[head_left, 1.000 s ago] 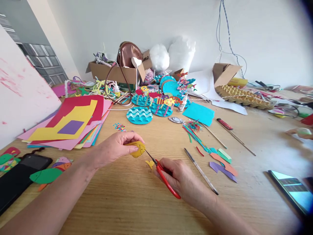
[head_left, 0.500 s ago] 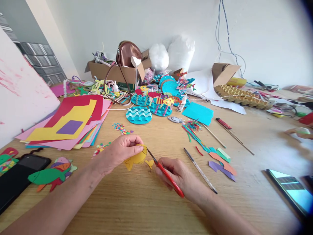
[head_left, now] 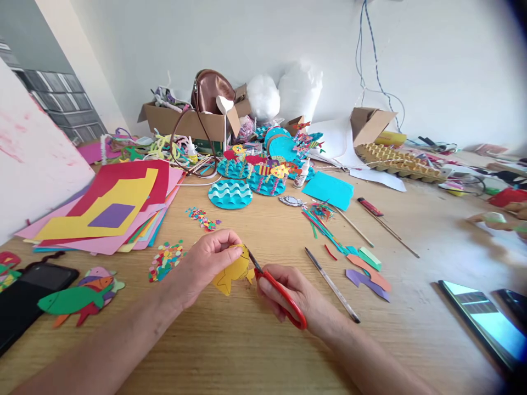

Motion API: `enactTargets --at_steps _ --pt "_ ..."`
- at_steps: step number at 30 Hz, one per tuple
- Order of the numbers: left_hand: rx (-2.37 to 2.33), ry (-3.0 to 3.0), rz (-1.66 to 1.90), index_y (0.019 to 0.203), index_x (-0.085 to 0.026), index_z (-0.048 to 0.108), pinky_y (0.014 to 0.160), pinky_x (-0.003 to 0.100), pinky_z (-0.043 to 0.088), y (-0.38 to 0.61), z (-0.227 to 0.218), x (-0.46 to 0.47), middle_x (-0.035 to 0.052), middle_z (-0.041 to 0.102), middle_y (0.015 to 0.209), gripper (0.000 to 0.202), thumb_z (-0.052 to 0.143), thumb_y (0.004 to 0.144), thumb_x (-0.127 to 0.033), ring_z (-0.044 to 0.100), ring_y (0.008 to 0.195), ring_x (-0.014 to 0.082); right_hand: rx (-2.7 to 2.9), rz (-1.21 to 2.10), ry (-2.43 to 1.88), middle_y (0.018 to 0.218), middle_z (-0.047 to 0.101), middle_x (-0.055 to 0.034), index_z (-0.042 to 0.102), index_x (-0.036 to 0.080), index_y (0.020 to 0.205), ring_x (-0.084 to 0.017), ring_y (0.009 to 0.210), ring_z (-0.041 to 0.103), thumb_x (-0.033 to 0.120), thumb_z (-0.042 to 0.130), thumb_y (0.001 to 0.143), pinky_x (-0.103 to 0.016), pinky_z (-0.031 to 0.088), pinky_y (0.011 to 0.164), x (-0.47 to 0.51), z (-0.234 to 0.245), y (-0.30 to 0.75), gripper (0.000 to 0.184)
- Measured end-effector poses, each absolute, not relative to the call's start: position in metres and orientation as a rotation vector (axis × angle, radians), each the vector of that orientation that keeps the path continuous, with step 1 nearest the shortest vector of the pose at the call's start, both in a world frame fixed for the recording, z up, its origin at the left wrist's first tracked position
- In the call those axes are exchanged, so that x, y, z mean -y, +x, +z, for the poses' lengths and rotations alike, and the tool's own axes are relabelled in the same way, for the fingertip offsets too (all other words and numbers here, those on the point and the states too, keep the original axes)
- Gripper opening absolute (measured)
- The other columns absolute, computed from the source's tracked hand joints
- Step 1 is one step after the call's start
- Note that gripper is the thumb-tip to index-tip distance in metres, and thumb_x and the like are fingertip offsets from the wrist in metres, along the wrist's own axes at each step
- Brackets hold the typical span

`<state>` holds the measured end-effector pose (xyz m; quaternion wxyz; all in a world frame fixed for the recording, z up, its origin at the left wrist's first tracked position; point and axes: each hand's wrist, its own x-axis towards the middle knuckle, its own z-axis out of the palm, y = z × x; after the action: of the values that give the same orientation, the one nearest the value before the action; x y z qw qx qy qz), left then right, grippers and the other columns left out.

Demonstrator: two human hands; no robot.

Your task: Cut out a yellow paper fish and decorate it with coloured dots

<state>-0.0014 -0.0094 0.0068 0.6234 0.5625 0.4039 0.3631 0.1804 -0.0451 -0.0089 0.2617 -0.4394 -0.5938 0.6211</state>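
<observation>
Between the thumb and fingers of my left hand (head_left: 216,253) is a yellow paper fish (head_left: 233,274) with drawn lines, its tail hanging toward me. My right hand (head_left: 286,293) is closed round the red handles of a pair of scissors (head_left: 284,296). The blades point up and left and meet the fish's edge at the head end. A small yellow scrap lies just behind the fish's right side, partly covered by it. A ballpoint pen (head_left: 331,284) rests on the table to the right of my right hand.
Coloured paper sheets (head_left: 156,219) are stacked at left. Paper confetti (head_left: 164,260) lies by my left forearm. Cut-out fish (head_left: 76,296) and a black phone (head_left: 37,296) sit at far left, another phone (head_left: 477,318) at right. Blue wavy paper pieces (head_left: 230,194) stand behind my hands. Another person's hand (head_left: 486,219) shows at far right.
The view has shifted slightly to the right. The fish has tilted a little in my left hand, and the scissor handles have spread wider apart.
</observation>
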Motion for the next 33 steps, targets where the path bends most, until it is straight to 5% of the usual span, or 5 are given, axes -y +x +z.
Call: enactTargets --at_steps 33 --pt "-1.003 1.283 0.826 0.068 -0.017 0.051 0.055 0.021 0.031 0.0039 0.0111 0.0158 -0.0047 0.046 0.061 0.017 0.055 0.073 -0.033 0.040 0.058 0.0098 1.625 1.651 -1.257 0.043 0.038 0.0077 0.039 0.018 0.057 -0.004 0.037 0.031 0.053 0.049 0.080 -0.017 0.022 0.035 0.0475 -0.0082 0.1796 0.043"
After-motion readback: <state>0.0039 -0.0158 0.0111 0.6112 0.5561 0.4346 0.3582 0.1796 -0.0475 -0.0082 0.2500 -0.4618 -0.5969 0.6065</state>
